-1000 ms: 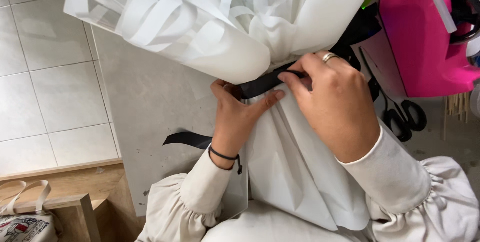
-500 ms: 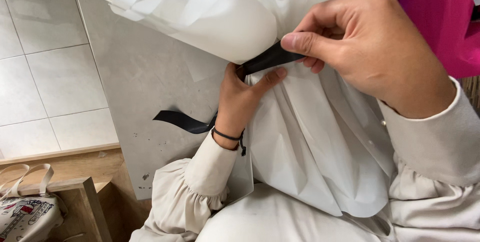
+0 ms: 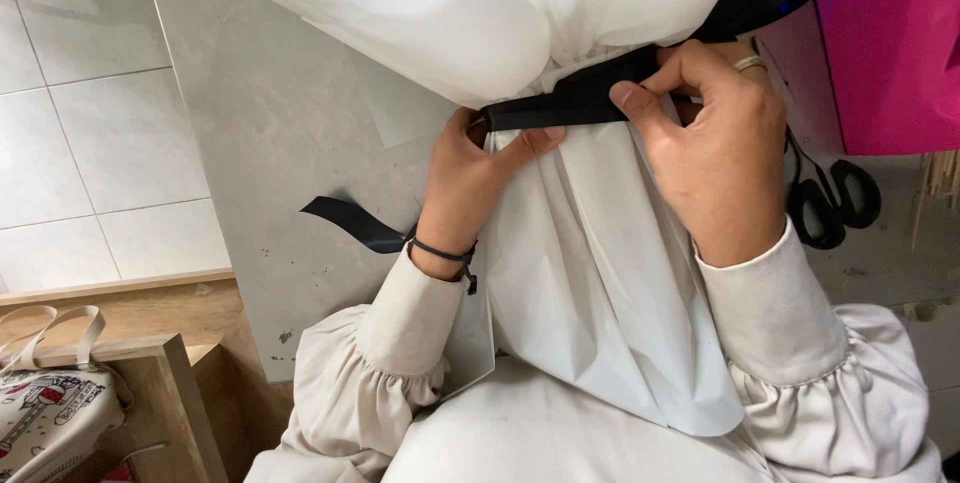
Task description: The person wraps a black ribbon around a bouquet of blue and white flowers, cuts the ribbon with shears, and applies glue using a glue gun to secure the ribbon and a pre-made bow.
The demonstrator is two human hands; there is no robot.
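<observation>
— What's the big white thing?
— A bouquet wrap [image 3: 600, 273] of smooth, matte white paper, gathered at a narrow neck over the grey table [image 3: 280, 143] and flaring out towards the person's lap. It looks light and crisp, likely to crease if squeezed.
— And the black band?
— A flat satin ribbon [image 3: 575, 100] drawn across that neck, its loose tail lying to the left. Soft and probably slippery, so best gripped close to the neck.
— The hands?
— The left hand [image 3: 480, 168] clasps the neck, thumb pressed on the ribbon. The right hand [image 3: 715, 158] pinches the ribbon tight. Black scissors [image 3: 835, 205] lie at right.
</observation>
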